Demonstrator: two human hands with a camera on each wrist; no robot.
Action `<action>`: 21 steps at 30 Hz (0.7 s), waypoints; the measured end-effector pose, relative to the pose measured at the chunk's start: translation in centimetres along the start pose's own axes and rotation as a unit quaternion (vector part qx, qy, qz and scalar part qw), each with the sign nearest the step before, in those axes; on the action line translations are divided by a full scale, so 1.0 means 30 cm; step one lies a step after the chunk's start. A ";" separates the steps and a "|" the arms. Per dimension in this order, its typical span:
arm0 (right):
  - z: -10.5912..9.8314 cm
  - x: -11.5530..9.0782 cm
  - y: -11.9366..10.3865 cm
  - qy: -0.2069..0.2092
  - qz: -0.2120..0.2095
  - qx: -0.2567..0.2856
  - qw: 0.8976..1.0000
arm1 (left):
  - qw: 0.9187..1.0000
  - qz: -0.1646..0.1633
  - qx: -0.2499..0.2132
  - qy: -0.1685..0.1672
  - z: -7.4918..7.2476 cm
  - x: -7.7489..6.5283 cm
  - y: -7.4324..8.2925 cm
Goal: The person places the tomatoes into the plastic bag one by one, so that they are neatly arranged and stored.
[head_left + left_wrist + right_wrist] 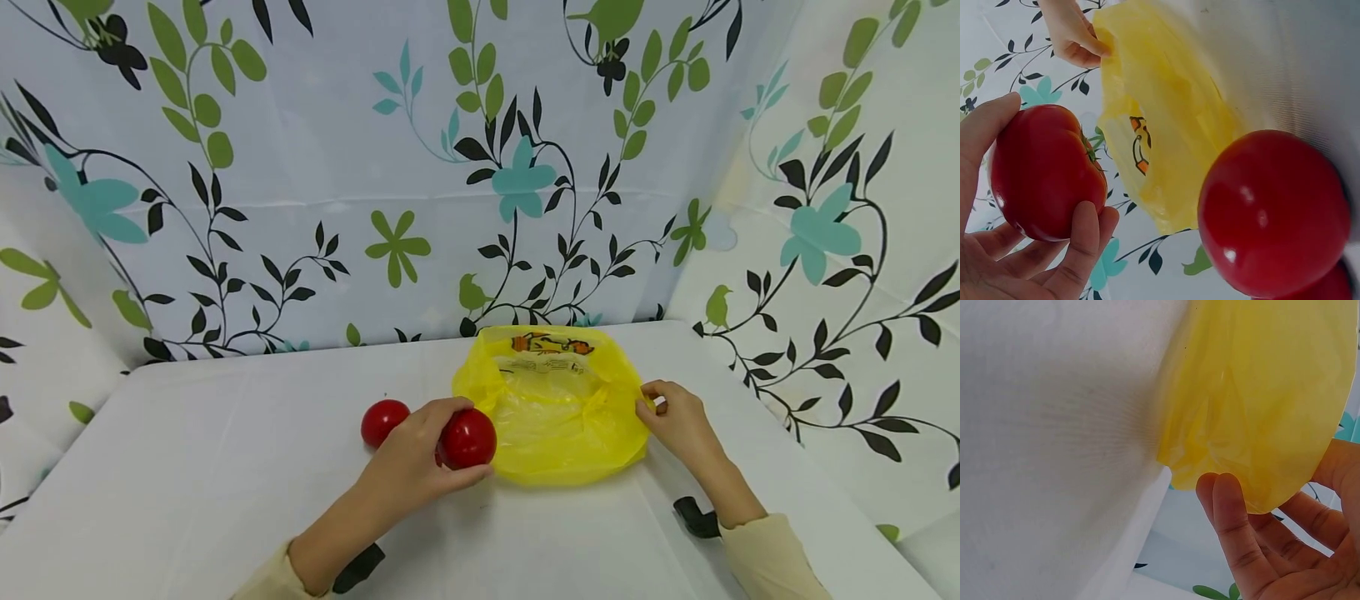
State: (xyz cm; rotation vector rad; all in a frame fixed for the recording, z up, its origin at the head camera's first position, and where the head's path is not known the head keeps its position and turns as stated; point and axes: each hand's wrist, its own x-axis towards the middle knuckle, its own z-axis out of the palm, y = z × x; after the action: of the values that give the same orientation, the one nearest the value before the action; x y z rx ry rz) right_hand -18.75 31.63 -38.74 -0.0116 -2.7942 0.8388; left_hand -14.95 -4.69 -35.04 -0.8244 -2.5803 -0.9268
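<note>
Tomato held beside an open yellow bag, low centre of the head view.
The left hand (pixel 408 454) curls its fingers round a glossy red tomato (pixel 467 438), stem end toward the bag in the wrist view; the yellow bag (pixel 555 408) lies mouth-up, long axis left-right; the right hand (pixel 678 421) pinches its right rim; a second tomato (pixel 384 421) sits left.

Bright even light, faint shadows, wide-angle edge bending, soft wrist close-ups

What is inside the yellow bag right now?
The yellow bag shows only crumpled plastic inside; no tomato. Its folded bottom hides the rest. The left hand holds a tomato outside.
</note>
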 end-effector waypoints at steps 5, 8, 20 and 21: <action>0.000 -0.002 -0.002 0.000 0.000 -0.001 1.000 | 1.000 0.012 -0.007 -0.006 0.005 0.016 0.012; -0.001 -0.004 -0.002 0.003 -0.001 -0.001 1.000 | 1.000 0.014 -0.009 -0.011 0.010 0.024 0.018; 0.004 0.000 -0.001 0.001 0.003 -0.003 1.000 | 1.000 -0.018 -0.014 -0.014 0.027 0.054 0.023; 0.004 0.000 -0.001 0.001 0.003 -0.002 1.000 | 1.000 -0.021 -0.016 -0.015 0.028 0.056 0.023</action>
State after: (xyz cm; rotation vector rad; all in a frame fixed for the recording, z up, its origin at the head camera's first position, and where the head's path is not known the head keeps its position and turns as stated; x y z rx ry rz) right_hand -18.79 31.55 -38.83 -0.0222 -2.7947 0.8337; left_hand -15.95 -2.99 -34.62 -0.8020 -2.6253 -0.9759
